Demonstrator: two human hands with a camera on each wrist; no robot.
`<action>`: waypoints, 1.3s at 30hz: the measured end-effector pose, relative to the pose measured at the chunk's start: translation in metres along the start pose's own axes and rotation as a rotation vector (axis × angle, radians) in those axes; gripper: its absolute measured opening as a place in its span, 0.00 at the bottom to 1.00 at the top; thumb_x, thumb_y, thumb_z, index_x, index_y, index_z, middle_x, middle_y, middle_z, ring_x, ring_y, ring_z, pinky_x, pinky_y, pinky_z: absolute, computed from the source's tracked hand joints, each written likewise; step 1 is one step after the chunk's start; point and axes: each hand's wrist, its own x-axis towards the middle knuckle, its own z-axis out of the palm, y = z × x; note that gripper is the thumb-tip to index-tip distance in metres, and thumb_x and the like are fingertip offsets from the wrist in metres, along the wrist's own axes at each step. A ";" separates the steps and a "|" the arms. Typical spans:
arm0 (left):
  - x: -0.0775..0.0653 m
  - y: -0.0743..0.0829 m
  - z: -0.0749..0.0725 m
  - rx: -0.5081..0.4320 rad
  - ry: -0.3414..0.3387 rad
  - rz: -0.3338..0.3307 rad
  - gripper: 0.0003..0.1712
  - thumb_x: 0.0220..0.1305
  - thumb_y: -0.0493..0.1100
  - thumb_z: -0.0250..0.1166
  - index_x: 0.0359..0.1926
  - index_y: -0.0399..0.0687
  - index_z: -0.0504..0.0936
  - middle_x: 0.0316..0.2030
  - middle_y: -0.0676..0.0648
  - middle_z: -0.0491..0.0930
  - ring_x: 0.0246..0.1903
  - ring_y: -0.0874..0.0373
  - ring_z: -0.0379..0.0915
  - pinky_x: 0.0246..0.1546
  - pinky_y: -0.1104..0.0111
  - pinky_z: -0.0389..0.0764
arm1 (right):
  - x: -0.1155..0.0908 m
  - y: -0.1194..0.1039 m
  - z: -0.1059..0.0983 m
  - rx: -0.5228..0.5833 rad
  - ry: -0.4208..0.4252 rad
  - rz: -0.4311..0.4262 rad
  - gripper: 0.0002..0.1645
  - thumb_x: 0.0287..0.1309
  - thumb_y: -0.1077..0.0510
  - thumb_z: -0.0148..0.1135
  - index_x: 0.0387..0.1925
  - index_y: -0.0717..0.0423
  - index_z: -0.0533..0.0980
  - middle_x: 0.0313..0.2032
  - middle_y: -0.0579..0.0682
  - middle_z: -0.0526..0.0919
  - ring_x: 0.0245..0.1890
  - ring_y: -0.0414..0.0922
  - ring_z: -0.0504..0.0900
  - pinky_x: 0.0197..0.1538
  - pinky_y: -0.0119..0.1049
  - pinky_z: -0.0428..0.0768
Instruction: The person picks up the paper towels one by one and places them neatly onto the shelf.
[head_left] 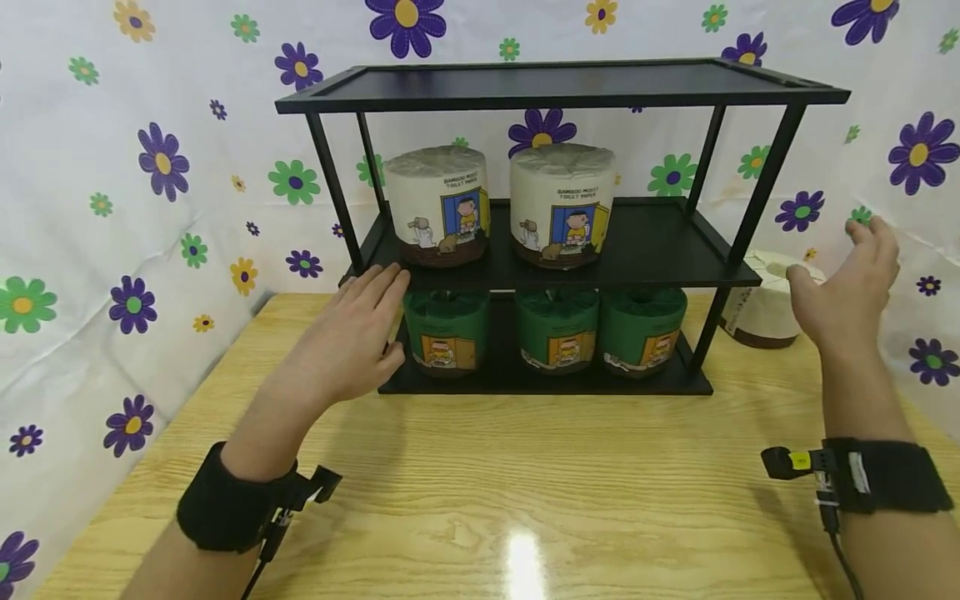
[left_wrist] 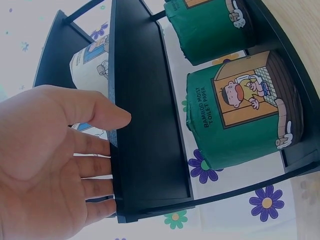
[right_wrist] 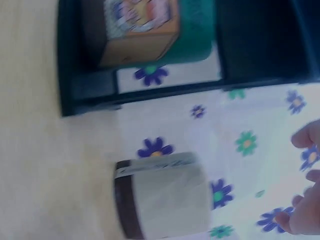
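Note:
My left hand [head_left: 348, 342] has its fingers extended at the left front edge of the middle tier of a black shelf rack [head_left: 652, 273]. In the left wrist view its fingertips meet that edge, with the thumb [left_wrist: 112, 117] apart from the fingers. Two white toilet paper rolls, a left one [head_left: 435, 204] and a right one [head_left: 561, 208], stand upright on the middle tier. My right hand [head_left: 851, 292] is raised, fingers spread and holding nothing, by a third white roll [head_left: 757, 325] on the table right of the rack. The hand partly hides that roll in the head view.
Three green toilet paper rolls stand on the bottom tier: left [head_left: 446, 333], middle [head_left: 557, 331] and right [head_left: 643, 331]. The rack's top panel [head_left: 540, 83] spans above. Underneath is a wooden table [head_left: 480, 483]; a flowered cloth [head_left: 217, 167] hangs behind.

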 end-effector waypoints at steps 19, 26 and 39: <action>0.001 -0.001 0.003 0.002 0.021 0.001 0.44 0.65 0.43 0.59 0.75 0.30 0.52 0.75 0.31 0.53 0.75 0.34 0.48 0.75 0.43 0.52 | 0.007 0.061 0.030 -0.321 -0.498 -0.175 0.53 0.62 0.55 0.60 0.78 0.64 0.41 0.77 0.66 0.32 0.72 0.75 0.37 0.56 0.84 0.45; 0.001 -0.002 0.004 0.001 0.037 0.003 0.44 0.65 0.43 0.60 0.75 0.30 0.53 0.75 0.31 0.53 0.74 0.35 0.48 0.75 0.42 0.52 | 0.005 0.058 0.028 -0.394 -0.459 -0.142 0.51 0.60 0.55 0.60 0.77 0.62 0.45 0.74 0.71 0.46 0.64 0.81 0.43 0.55 0.80 0.45; 0.002 -0.001 0.005 0.004 0.025 -0.001 0.44 0.65 0.43 0.60 0.75 0.30 0.53 0.75 0.31 0.53 0.75 0.35 0.48 0.75 0.43 0.52 | 0.004 0.049 0.020 -0.411 -0.441 -0.083 0.38 0.58 0.58 0.60 0.65 0.70 0.58 0.59 0.78 0.64 0.58 0.78 0.51 0.56 0.75 0.48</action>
